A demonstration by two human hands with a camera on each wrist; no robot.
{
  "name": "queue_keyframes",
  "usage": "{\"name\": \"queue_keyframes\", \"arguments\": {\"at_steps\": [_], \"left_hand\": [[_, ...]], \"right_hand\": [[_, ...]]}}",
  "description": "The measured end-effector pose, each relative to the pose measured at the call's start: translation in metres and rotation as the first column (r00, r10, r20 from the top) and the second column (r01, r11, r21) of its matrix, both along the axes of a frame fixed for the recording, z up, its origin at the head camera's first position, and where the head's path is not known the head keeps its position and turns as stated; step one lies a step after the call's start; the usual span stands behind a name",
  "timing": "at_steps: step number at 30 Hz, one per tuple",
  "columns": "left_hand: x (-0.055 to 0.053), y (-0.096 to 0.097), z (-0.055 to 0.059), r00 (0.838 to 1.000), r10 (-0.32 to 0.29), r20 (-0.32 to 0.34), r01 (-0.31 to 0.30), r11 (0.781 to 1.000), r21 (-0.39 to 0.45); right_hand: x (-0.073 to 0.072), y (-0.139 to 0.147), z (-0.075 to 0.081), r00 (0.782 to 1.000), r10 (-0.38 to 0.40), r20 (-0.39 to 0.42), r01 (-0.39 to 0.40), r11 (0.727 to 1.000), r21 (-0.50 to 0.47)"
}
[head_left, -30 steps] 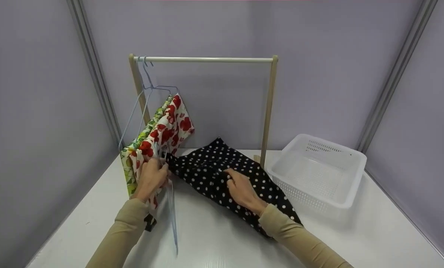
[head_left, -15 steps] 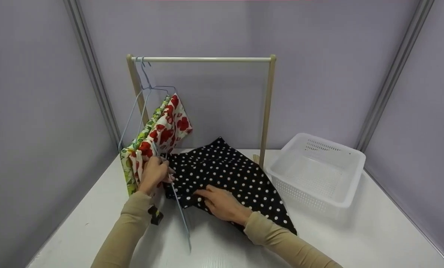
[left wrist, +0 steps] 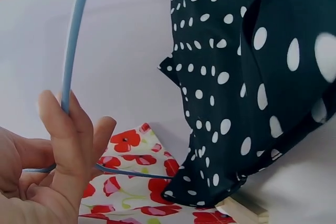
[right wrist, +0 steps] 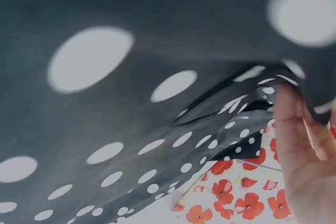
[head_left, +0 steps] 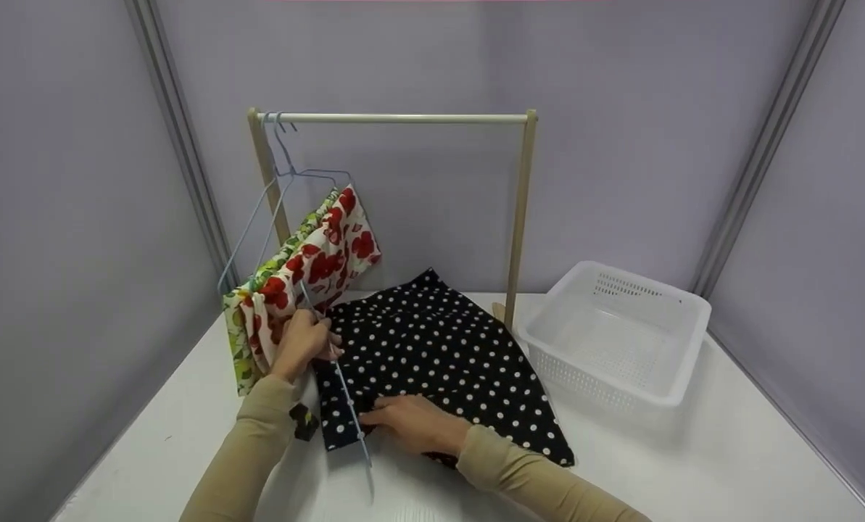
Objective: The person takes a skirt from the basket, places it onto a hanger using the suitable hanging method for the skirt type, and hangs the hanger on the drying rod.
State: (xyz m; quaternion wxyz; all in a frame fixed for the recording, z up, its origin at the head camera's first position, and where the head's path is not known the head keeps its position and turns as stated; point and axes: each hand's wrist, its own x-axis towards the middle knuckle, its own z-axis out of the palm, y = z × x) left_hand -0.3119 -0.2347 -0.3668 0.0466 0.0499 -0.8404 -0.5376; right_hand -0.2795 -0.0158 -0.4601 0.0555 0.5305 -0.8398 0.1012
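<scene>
My left hand (head_left: 305,341) grips a light blue wire hanger (head_left: 346,395), whose lower end slants down toward the front of the table. In the left wrist view the fingers curl round the hanger's wire (left wrist: 73,40). A black cloth with white polka dots (head_left: 439,348) lies spread over the table, its left part around the hanger. My right hand (head_left: 414,426) pinches its near edge, just right of the hanger. In the right wrist view, the polka-dot cloth (right wrist: 136,114) fills most of the picture, with a fold between thumb and fingers of the right hand (right wrist: 302,166).
A wooden rack with a white rod (head_left: 396,118) stands behind. From its left end hang blue hangers (head_left: 287,156) with a red-flowered cloth (head_left: 323,264) and a green-and-yellow patterned cloth (head_left: 240,348). At right is a white plastic basket (head_left: 606,384). A small black item (head_left: 304,422) lies near my left wrist.
My right hand has moved toward the front left, drawing the polka-dot cloth's edge along, and the cloth lies flatter. The hanger's lower end has swung to the right; my left hand has barely moved.
</scene>
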Motion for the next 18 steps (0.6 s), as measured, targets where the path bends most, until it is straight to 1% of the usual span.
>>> {"name": "queue_keyframes", "arguments": {"at_steps": [1,2,3,5,6,7,9,10,11,12,13,14,16,18], "left_hand": [[0.0,0.001,-0.001,1.0,0.006,-0.001,-0.006,1.0,0.0],[0.0,0.001,-0.002,1.0,0.011,-0.002,-0.011,1.0,-0.001],[0.0,0.002,-0.003,1.0,0.01,-0.002,-0.011,1.0,-0.005],[0.0,0.002,-0.006,1.0,0.006,-0.001,-0.006,1.0,-0.005],[0.0,0.003,-0.007,1.0,0.009,0.003,-0.009,1.0,-0.005],[0.0,0.003,-0.008,1.0,0.017,0.009,-0.016,1.0,-0.003],[0.001,0.004,-0.011,1.0,0.023,0.016,-0.023,1.0,-0.005],[0.001,0.004,-0.012,0.999,0.027,0.017,-0.027,1.0,-0.009],[0.001,0.005,-0.013,0.999,0.029,0.017,-0.029,0.999,-0.02],[0.0,0.006,-0.014,0.999,0.03,0.019,-0.03,0.999,-0.03],[-0.001,0.007,-0.015,0.999,0.027,0.019,-0.026,0.999,-0.045],[-0.002,0.008,-0.016,1.0,0.023,0.019,-0.022,0.998,-0.06],[-0.004,0.01,-0.017,1.0,0.014,0.007,-0.014,0.997,-0.074],[-0.005,0.011,-0.017,1.0,-0.002,-0.008,0.001,0.998,-0.069]], "right_hand": [[0.001,0.0,0.001,0.998,0.011,0.07,-0.012,1.0,0.016],[0.001,0.0,0.001,0.99,0.015,0.143,-0.019,0.999,0.03],[0.001,0.0,0.002,0.975,0.015,0.22,-0.024,0.999,0.04],[0.002,0.002,0.003,0.938,-0.007,0.346,-0.013,0.998,0.056],[0.002,0.003,0.003,0.921,-0.028,0.389,0.003,0.998,0.065],[0.002,0.005,0.004,0.908,-0.048,0.416,0.017,0.997,0.078],[0.001,0.007,0.004,0.903,-0.103,0.418,0.057,0.991,0.122],[0.002,0.009,0.005,0.901,-0.147,0.409,0.092,0.984,0.152],[0.002,0.011,0.006,0.898,-0.196,0.393,0.131,0.974,0.186],[0.003,0.013,0.006,0.891,-0.247,0.382,0.171,0.96,0.223],[0.003,0.015,0.007,0.879,-0.299,0.371,0.211,0.943,0.258],[0.003,0.017,0.007,0.862,-0.351,0.365,0.253,0.923,0.289],[0.002,0.021,0.007,0.816,-0.44,0.374,0.323,0.884,0.337],[-0.001,0.024,0.005,0.784,-0.484,0.388,0.349,0.861,0.369]]}}
